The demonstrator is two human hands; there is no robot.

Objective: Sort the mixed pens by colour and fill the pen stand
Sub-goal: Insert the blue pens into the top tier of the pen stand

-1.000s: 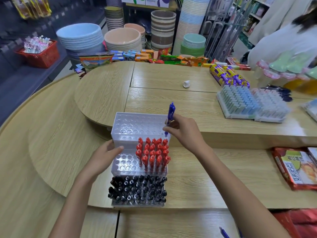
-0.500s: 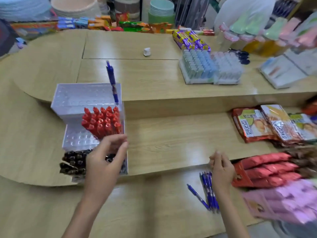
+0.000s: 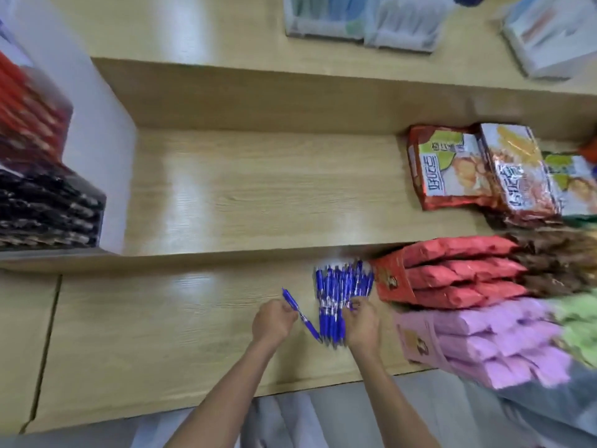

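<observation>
Blue pens [image 3: 343,286] bunched, right hand [image 3: 360,322] gripping them, left hand [image 3: 274,321] pinching single pen [image 3: 309,324]

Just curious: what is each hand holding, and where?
The left hand grips one blue pen near its middle; the right hand holds the blue pen bundle around mid-length.

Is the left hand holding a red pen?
No, the left hand pinches a single blue pen; the right hand grips the pile of blue pens.
</observation>
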